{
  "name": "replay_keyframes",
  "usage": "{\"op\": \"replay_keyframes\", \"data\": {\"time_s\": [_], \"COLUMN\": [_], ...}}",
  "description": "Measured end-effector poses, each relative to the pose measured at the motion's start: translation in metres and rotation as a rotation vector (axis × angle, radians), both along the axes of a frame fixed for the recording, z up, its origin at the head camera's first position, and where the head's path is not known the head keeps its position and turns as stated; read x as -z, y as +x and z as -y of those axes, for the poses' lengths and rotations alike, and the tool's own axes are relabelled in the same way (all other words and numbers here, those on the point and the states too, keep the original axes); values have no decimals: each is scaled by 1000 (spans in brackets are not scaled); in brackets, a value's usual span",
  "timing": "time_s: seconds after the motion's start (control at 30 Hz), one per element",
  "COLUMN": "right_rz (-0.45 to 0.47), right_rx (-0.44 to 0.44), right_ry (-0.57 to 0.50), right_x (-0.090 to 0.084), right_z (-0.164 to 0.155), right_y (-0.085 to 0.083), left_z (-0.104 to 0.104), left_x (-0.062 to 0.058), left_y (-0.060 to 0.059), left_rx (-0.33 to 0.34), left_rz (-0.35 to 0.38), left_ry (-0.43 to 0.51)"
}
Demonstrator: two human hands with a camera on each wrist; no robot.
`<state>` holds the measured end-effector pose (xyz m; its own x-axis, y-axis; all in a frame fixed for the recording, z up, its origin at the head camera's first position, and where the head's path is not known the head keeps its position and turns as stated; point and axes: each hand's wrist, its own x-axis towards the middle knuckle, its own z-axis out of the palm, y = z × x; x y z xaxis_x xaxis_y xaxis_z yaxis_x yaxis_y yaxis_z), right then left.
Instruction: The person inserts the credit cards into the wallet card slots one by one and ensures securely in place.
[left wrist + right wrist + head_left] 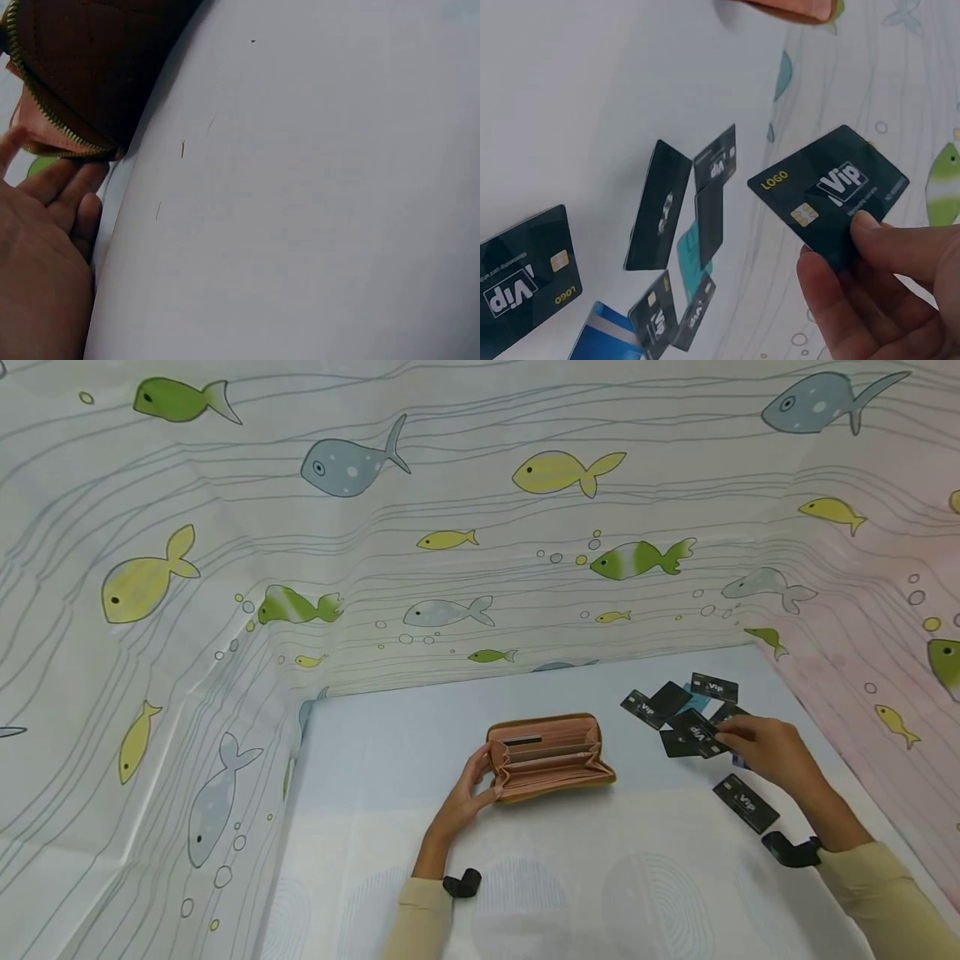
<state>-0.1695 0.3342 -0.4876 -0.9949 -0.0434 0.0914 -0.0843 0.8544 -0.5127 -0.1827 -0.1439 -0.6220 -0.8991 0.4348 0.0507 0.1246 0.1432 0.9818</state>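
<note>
Tan leather-look zip wallet point(550, 757) lies open on the white table point(375, 752), its pink accordion pockets facing up so every slot is exposed. Your left hand point(474, 785) rests against its left end, fingers lightly curved along the zipper edge; the left wrist view shows the fingertips point(69, 184) touching the zip teeth, which steadies the wallet and keeps it from sliding.

Your right hand point(768, 750) is over the scattered pile of cards point(678, 706) at the wallet's right. It pinches one black VIP card point(831, 193) by a corner between thumb and forefingers, lifted clear of the table with its face showing: chip, "LOGO" in yellow, white "Vip" lettering.

Another black VIP card point(746, 802) lies apart, near your right wrist. A blue card point(604, 335) sits partly under the others.
</note>
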Motion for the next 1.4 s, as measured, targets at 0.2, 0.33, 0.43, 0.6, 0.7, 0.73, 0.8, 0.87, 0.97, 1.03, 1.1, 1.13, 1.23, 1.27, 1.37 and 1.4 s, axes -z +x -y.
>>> {"op": "replay_keyframes", "data": {"time_s": [0.2, 0.33, 0.43, 0.6, 0.7, 0.73, 0.8, 0.87, 0.97, 1.03, 1.1, 1.13, 1.23, 1.27, 1.37, 1.4], "right_rz": [-53, -73, -104, -176, -199, -197, -180, -153, -127, -129, -138, -142, -142, -139, -129, -126], "right_rx": [-18, -47, -82, -146, -173, -178, -181, -184, -204, -221, -237, -245, -263, -270, -290, -297], "right_ry": [-19, -32, -40, -51, -54, -54, -49, -46, -45, -46, -46, -48, -50, -53, -52, -54], "right_x": [-3, -4, -5, -6, -7, -8, -10, -13, -16, -17, -17, -17, -17, -17, -17, -17], "right_z": [12, 21, 28, 41, 49, 52, 57, 62, 70, 75, 80, 82, 89, 91, 99, 101], "right_y": [-7, -12, -16, -24, -29, -30, -32, -35, -39, -43, -46, -47, -51, -52, -56, -58], "left_z": [0, -1, -2, -2, -2, -2, -2, -3, -3, -3, -3, -3, -3, -3, -2, -2], "left_x": [-2, -2, -6, -31, -40, -41, -42, -42, -42, -41, -41, -41, -42, -42, -42, -42], "left_y": [1, 0, 0, 6, 7, 8, 8, 8, 8, 8, 8, 8, 8, 8, 8, 8], "left_rx": [-6, -9, 3, 40, 49, 48, 45, 44, 45, 48, 47, 46, 46, 45, 49, 50], "left_rz": [-15, -3, 0, -11, -21, -21, -19, -12, -2, -2, -5, -5, -8, -11, -9, -8], "left_ry": [3, -20, -35, -47, -47, -46, -43, -37, -32, -33, -35, -36, -37, -38, -44, -46]}}
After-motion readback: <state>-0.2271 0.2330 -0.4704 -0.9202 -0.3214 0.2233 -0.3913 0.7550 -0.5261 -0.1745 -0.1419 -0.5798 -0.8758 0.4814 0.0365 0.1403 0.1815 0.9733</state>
